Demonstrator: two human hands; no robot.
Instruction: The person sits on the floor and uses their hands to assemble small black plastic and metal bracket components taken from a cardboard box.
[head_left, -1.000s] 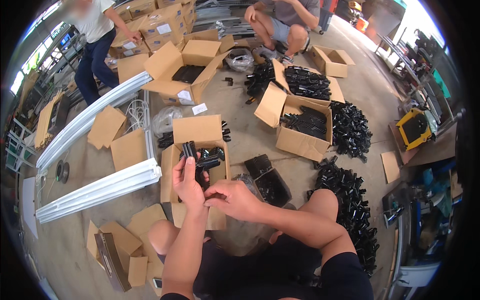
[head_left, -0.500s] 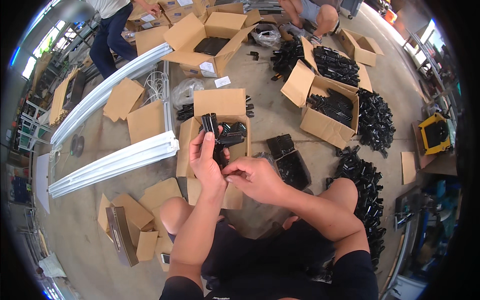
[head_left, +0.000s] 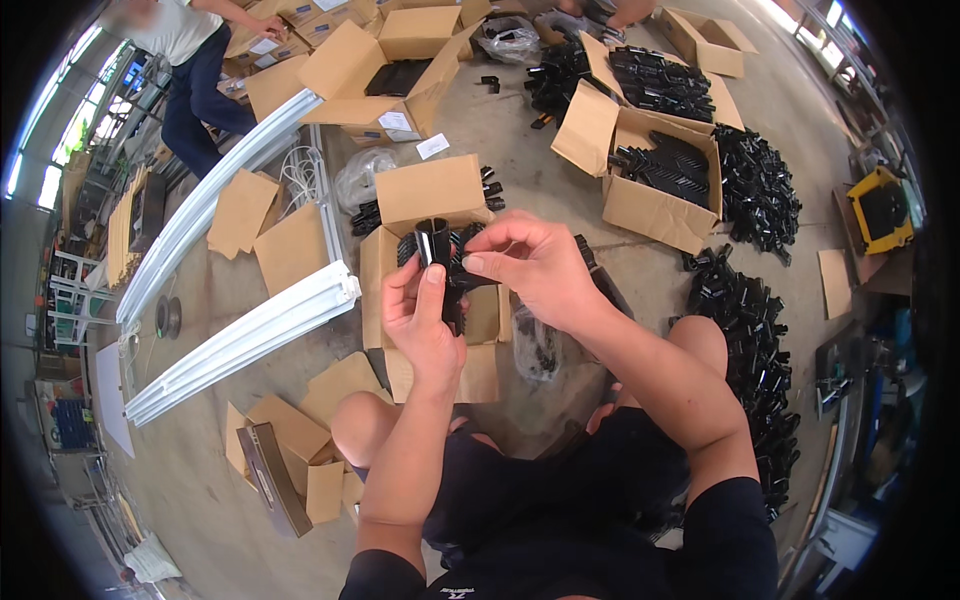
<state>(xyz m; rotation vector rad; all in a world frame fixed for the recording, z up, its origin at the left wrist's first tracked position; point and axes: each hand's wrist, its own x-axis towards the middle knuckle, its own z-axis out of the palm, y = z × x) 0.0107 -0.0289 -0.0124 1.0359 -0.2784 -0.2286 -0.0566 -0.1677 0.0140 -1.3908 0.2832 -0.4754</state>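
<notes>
A glossy black tubular fitting with a side branch [head_left: 434, 243] is held upright in my left hand [head_left: 424, 318], the thumb lying along its front. My right hand [head_left: 535, 268] pinches at the side branch, thumb and forefinger closed together; whatever small part may sit between them is hidden. Both hands are over an open cardboard box [head_left: 428, 190] that contains more black pieces. Beyond my right hand, a black container [head_left: 608, 285] is partly covered by the forearm. Below it on the floor is a clear plastic bag [head_left: 537, 345] with dark pieces inside.
Heaps of black fittings [head_left: 750, 340] lie along my right side. Another open box [head_left: 655, 215] of black parts stands at the right. Long white metal profiles [head_left: 240, 345] stretch across the left floor. Flattened cardboard [head_left: 290, 440] lies near my left knee. A person [head_left: 200, 80] stands at the far left.
My right hand has risen from below the fitting to its side branch. The fitting now stands more upright in my left hand. The view has shifted slightly.
</notes>
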